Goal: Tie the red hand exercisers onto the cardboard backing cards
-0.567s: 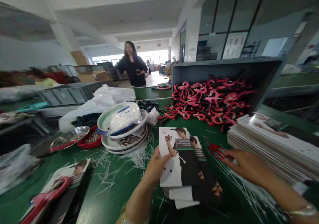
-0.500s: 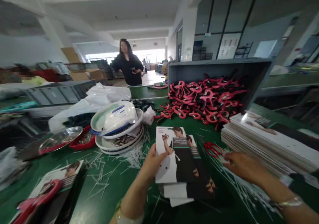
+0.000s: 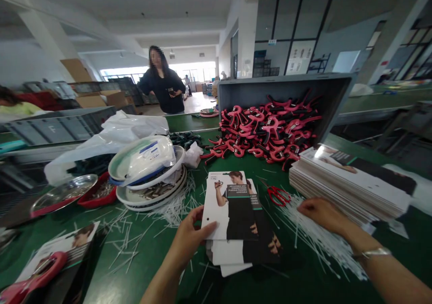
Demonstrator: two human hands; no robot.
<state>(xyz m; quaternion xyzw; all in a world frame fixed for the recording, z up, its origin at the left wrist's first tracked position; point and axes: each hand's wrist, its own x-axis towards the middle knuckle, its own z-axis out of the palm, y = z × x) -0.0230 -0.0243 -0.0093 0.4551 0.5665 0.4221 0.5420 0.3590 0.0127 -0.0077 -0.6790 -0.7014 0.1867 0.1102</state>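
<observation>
Many pink grips (image 3: pixel 270 126) spill from a grey crate (image 3: pixel 248 96); left hand (image 3: pixel 191 230) holds card (image 3: pixel 241 218)

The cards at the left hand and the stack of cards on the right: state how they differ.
The cards overlap unevenly; the stack is more neatly aligned and looks thicker. The left hand grips the cards' edge but is well away from the stack. Both have printed white-and-black tops picturing a person.
</observation>
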